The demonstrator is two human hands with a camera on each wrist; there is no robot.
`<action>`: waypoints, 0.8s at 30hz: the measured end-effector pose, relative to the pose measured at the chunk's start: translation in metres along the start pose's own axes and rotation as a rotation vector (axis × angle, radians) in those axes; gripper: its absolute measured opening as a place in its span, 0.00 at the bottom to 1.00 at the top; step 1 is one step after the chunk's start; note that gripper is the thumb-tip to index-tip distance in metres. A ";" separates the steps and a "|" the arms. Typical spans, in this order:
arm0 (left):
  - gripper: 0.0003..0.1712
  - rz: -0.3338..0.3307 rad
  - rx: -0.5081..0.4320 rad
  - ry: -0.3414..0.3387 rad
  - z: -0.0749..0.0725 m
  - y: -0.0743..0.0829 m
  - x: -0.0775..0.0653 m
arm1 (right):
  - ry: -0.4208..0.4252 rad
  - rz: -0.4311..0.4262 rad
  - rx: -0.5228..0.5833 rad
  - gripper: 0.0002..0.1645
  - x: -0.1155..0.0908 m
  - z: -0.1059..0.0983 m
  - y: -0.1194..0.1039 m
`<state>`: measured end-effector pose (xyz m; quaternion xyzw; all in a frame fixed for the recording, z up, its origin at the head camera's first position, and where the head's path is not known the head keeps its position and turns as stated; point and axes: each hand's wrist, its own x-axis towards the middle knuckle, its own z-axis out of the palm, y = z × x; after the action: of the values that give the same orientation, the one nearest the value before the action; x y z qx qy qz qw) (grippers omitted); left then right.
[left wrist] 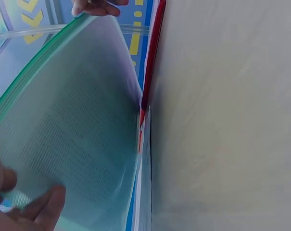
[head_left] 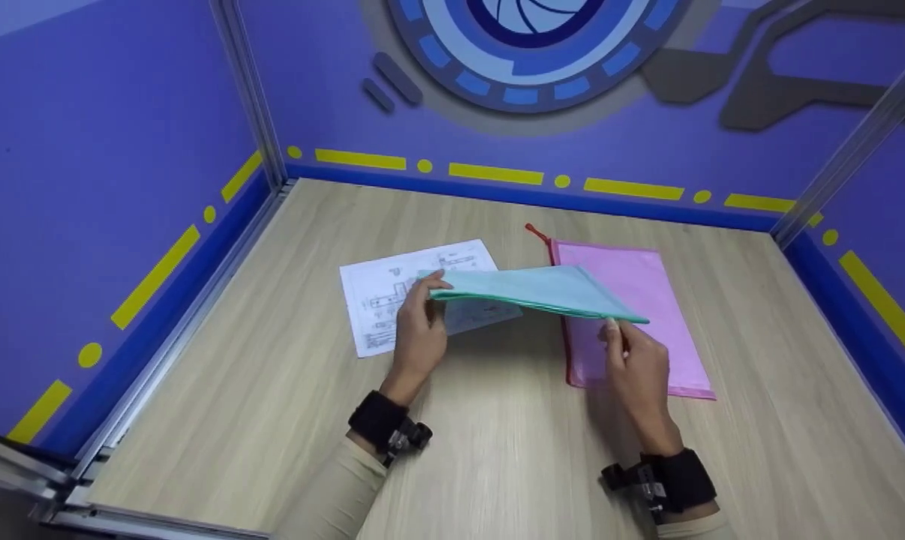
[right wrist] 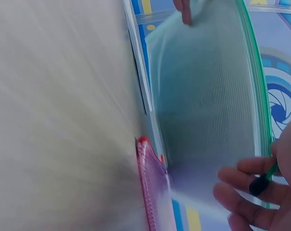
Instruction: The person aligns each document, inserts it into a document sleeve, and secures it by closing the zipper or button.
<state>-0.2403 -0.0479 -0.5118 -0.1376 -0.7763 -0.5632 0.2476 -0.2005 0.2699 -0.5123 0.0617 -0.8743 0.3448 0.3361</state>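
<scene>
A translucent green zip pouch (head_left: pixel 527 285) with a darker green zip edge is held up over the table, its zip edge toward the person. My left hand (head_left: pixel 421 330) grips its left corner, with the fingers against the ribbed face in the left wrist view. At the right corner my right hand (head_left: pixel 640 367) pinches the zip edge. A dark zip pull (right wrist: pixel 259 185) on a green cord lies across the right fingers in the right wrist view. Beneath the pouch, a printed drawing sheet (head_left: pixel 374 300) is partly covered on the left.
A pink zip pouch (head_left: pixel 632 270) with a red zip and a red pull cord (head_left: pixel 536 233) lies flat on the wooden table (head_left: pixel 490 457) at the right, partly behind the green pouch and right hand. Blue-purple panels (head_left: pixel 332 90) and metal posts (head_left: pixel 251 90) border the table.
</scene>
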 end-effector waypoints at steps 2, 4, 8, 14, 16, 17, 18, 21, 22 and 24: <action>0.14 -0.059 -0.001 0.079 -0.002 -0.001 0.001 | 0.038 0.033 -0.005 0.17 0.002 -0.002 0.003; 0.09 -0.119 -0.008 0.147 -0.003 -0.002 0.003 | 0.069 0.064 -0.011 0.17 0.003 -0.003 0.005; 0.09 -0.199 -0.053 0.231 -0.002 -0.003 0.002 | 0.094 0.090 -0.011 0.16 0.001 -0.001 0.008; 0.13 -0.120 -0.106 0.246 0.002 -0.001 -0.003 | 0.079 -0.054 0.042 0.29 -0.004 0.005 0.003; 0.12 -0.055 -0.130 0.226 0.004 0.001 -0.005 | 0.016 -0.151 0.071 0.33 -0.006 0.008 -0.001; 0.12 -0.024 -0.149 0.209 0.005 0.002 -0.005 | -0.031 -0.206 0.088 0.34 -0.007 0.009 -0.003; 0.11 0.000 -0.166 0.187 0.006 0.003 -0.006 | -0.091 -0.257 0.107 0.34 -0.009 0.010 -0.006; 0.11 0.032 -0.207 0.101 0.010 0.007 -0.008 | -0.291 -0.368 0.167 0.32 -0.014 0.014 -0.011; 0.11 0.026 -0.216 0.067 0.011 0.008 -0.008 | -0.347 -0.389 0.181 0.32 -0.016 0.015 -0.013; 0.11 -0.004 -0.232 0.000 0.014 0.010 -0.009 | -0.432 -0.401 0.197 0.31 -0.018 0.017 -0.016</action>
<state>-0.2306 -0.0312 -0.5116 -0.1639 -0.7061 -0.6498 0.2287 -0.1899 0.2445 -0.5236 0.3373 -0.8583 0.3334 0.1960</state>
